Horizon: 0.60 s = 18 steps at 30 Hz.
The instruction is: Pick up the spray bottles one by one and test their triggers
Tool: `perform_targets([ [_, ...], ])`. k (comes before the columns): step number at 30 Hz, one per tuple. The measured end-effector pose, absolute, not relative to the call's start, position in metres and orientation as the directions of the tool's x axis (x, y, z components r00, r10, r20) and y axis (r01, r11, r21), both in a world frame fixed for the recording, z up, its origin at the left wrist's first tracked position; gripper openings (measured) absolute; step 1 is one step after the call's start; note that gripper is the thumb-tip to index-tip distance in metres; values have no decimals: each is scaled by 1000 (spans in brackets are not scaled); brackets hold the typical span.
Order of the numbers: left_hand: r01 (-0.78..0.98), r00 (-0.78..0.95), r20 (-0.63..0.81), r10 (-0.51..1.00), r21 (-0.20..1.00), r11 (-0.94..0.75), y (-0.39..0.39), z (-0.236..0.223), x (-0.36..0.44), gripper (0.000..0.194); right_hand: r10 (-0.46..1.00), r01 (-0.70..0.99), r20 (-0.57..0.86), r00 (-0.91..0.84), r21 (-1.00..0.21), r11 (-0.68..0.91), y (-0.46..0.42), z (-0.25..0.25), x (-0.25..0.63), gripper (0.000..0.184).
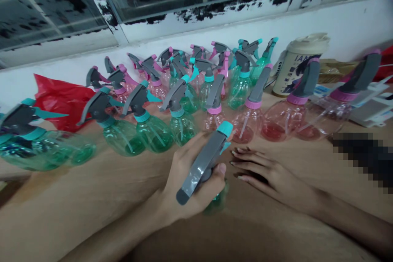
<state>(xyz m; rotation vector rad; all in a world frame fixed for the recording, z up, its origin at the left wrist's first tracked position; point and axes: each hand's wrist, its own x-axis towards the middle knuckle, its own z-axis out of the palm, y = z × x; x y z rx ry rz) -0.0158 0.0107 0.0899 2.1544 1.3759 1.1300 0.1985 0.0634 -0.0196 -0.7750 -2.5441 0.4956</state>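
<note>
My left hand [190, 176] is closed around the neck of a green spray bottle [218, 198], whose grey trigger head with a turquoise nozzle rises above my fingers. Most of that bottle's body is hidden under the hand. To its right, my right hand [270, 172] lies open near the tabletop, fingers stretched toward the bottle and holding nothing. Just beyond the hands stands a row of spray bottles: green ones with turquoise collars, such as the green bottle [155, 133], and pink ones with pink collars, such as the pink bottle [281, 120].
More pink and green spray bottles crowd behind, against the white wall [353, 20] under the windows. A lidded coffee cup [299, 65] stands at the back right. A red plastic bag [61, 98] lies at the left. Green bottles [55, 147] lean at the left edge of the wooden table [123, 196].
</note>
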Motion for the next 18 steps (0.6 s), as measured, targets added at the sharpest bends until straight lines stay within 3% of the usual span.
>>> perform_targets([
  [10,614,107,486,867,654,-442,8,87,-12,8,574,418,303,-760,-448,790,64,-19,198,28],
  [18,580,121,406,906,712,-396,9,88,-12,17,579,415,319,-751,-454,788,64,-19,199,29],
])
